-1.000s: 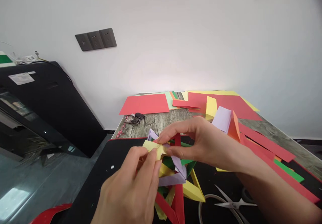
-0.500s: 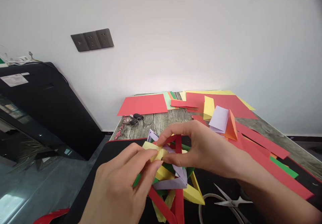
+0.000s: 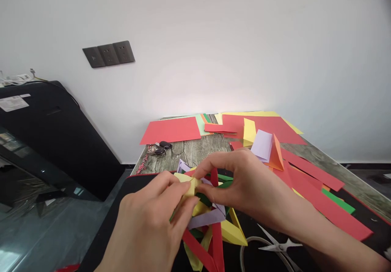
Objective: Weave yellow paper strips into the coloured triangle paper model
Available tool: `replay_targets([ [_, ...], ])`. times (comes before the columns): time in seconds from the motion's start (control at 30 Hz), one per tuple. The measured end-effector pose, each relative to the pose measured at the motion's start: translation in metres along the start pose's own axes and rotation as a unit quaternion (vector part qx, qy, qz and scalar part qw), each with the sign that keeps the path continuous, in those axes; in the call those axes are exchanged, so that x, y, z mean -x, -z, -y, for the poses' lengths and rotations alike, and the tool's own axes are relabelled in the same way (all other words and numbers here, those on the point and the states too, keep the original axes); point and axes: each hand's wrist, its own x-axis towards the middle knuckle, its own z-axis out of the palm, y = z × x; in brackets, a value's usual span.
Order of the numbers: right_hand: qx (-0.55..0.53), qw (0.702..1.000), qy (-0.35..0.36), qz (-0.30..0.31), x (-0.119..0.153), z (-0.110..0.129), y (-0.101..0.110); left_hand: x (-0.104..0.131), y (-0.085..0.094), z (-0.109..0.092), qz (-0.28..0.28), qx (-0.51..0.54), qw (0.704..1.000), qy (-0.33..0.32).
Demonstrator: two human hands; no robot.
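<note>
Left hand [image 3: 149, 215], right hand [image 3: 241, 178] pinch pale-yellow strip [image 3: 184, 177] on paper model [image 3: 206, 219]; black mat [image 3: 134, 183] runs past left hand to red edge; scissors [image 3: 280, 247] overlap ring [image 3: 242, 252]

The left hand [image 3: 149, 211] is bare, smooth-backed and rounded over the knuckles, with slim fingers. The right hand [image 3: 241, 178] is bare too, likewise slender-fingered; its uncovered forearm [image 3: 308, 221] tapers toward the wrist. The fingernails are too small for detail.
</note>
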Motion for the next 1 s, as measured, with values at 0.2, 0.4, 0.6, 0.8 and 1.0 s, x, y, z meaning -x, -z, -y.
replay_targets([
  [0.2,0.040,0.999,0.013,-0.015,0.001,0.000,-0.003,0.000,-0.002,-0.002,0.008,0.016,1.000,0.013],
  [0.4,0.027,0.999,0.036,-0.018,0.002,-0.004,-0.006,-0.005,-0.001,-0.002,-0.003,-0.005,1.000,-0.021],
  [0.6,0.018,0.999,0.034,-0.034,-0.001,-0.002,-0.006,-0.004,-0.005,-0.002,-0.032,0.031,0.999,-0.004],
  [0.8,0.007,1.000,0.012,-0.002,-0.002,-0.001,-0.001,-0.001,-0.005,-0.002,-0.030,0.057,0.998,0.019],
  [1.0,-0.005,0.999,0.016,0.037,-0.004,-0.006,0.009,0.000,-0.007,-0.003,-0.032,0.072,0.997,0.026],
])
